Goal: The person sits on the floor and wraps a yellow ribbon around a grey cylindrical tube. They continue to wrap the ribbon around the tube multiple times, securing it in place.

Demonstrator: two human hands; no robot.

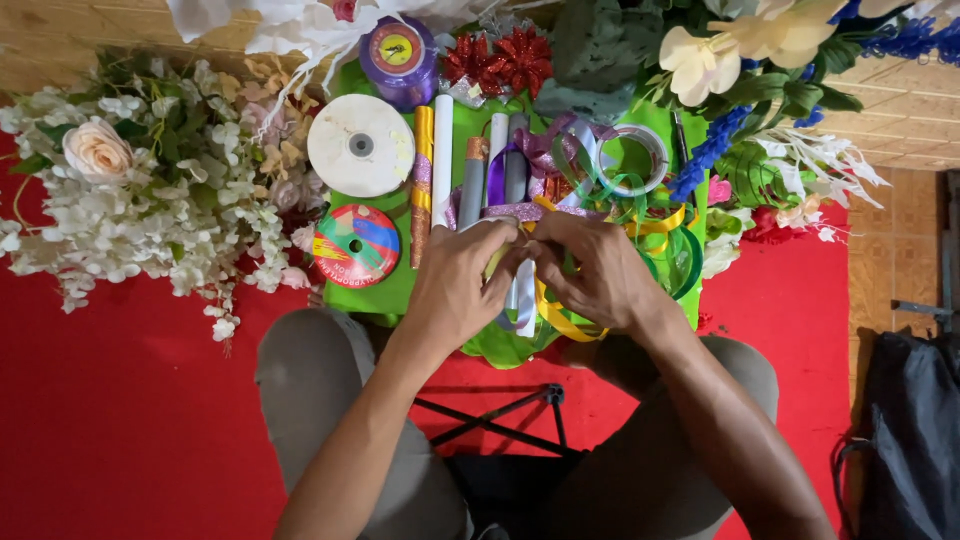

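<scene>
My left hand (462, 283) and my right hand (592, 272) meet over a green tray (385, 290), fingers pinched together on a silver-white ribbon (523, 300) that hangs down between them. A yellow ribbon (556, 315) loops under my right hand. Tangled purple, green and yellow ribbons (580, 175) lie just beyond my fingers. Rolls of wrapping foil (443, 160) stand side by side on the tray. What sits inside my fingers is hidden.
A white ribbon spool (360, 146), a multicoloured spool (356, 245) and a purple spool (398, 58) lie on the tray's left. White artificial flowers (140, 200) spread left, more flowers (760, 60) right. Red carpet (120, 420) lies below; a dark bag (910, 440) stands at right.
</scene>
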